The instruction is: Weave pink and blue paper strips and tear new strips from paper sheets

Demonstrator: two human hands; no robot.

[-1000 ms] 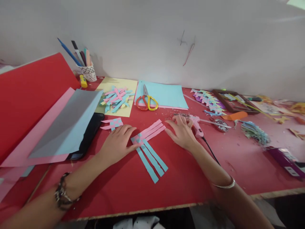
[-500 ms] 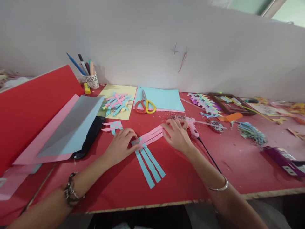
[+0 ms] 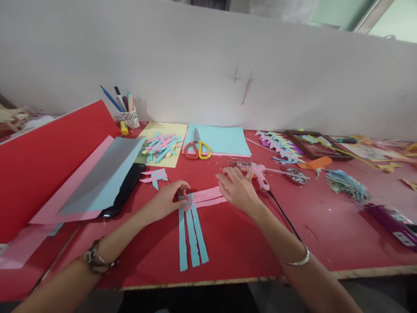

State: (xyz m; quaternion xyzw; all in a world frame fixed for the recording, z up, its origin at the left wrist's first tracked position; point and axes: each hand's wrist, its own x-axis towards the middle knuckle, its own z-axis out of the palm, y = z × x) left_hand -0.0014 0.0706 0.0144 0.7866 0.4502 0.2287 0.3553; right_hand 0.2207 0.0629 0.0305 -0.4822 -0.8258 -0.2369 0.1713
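Blue paper strips [image 3: 193, 243] and pink paper strips [image 3: 208, 198] cross in a small woven corner on the red table. At that corner my left hand [image 3: 169, 200] is closed, thumb and fingers on the paper; the thumb tip is slightly blurred. My right hand [image 3: 239, 187] arches over the right end of the pink strips, fingers bent and apart, holding nothing I can see. Just beyond it lies a pink glue gun [image 3: 259, 176] with a black cord. A small woven pink and blue piece [image 3: 156, 176] rests beyond my left hand.
Red-and-yellow-handled scissors [image 3: 197, 148] lie on blue sheets [image 3: 224, 137]. Cut scraps [image 3: 163, 145] cover a yellow sheet. At left stand a red board [image 3: 65, 152], paper sheets [image 3: 100, 178] and a pen cup [image 3: 130, 117]. A wooden frame [image 3: 312, 152] and purple device [image 3: 391, 224] are at right.
The strips have turned: the blue ones now point nearly straight toward me, the pink ones lie flatter to the right. Both hands stay close to them. The camera view has shifted slightly.
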